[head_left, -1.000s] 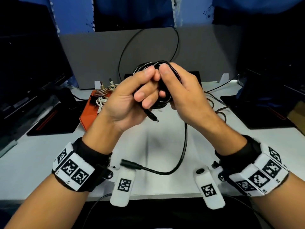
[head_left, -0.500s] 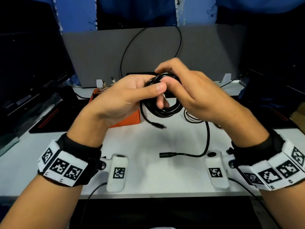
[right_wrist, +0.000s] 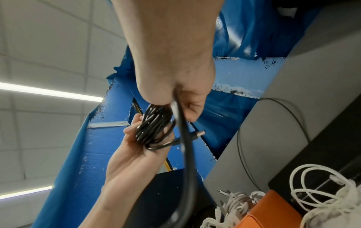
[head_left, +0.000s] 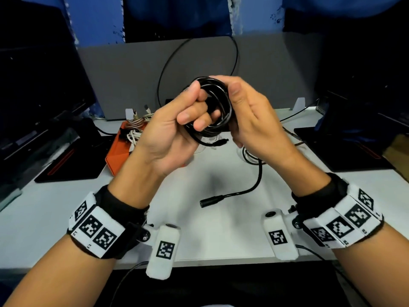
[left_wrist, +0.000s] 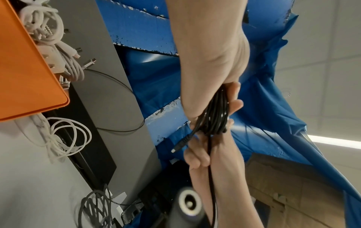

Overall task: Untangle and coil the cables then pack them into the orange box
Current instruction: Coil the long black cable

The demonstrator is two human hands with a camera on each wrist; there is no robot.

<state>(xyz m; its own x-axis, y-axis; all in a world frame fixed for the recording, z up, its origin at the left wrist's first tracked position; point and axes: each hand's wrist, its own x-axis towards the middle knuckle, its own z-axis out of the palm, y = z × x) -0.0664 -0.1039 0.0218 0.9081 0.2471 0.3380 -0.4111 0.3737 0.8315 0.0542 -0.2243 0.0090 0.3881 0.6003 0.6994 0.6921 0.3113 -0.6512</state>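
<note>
Both hands hold a black cable coil point(head_left: 218, 105) in the air above the white table. My left hand point(head_left: 177, 120) has its fingers curled through the loops, seen edge-on in the left wrist view as a black bundle point(left_wrist: 215, 114). My right hand point(head_left: 250, 116) grips the coil's right side, thumb on top. A short plug end point(head_left: 222, 142) pokes out under the coil. The cable's free tail point(head_left: 254, 185) hangs to the table and ends in a barrel connector point(head_left: 211, 200). The orange box point(head_left: 118, 155) lies behind my left hand with white and braided cables point(head_left: 136, 129) in it.
White cables point(left_wrist: 64, 138) lie loose on the table beside the orange box point(left_wrist: 25, 69). A grey divider panel point(head_left: 276, 72) stands at the back with a thin black wire point(head_left: 168, 60) looping up it. Dark mats point(head_left: 68, 162) flank the table left and right.
Both hands have lifted the coil higher again after dipping half a second ago. The free tail on the table has grown shorter and its connector has slid toward the right.
</note>
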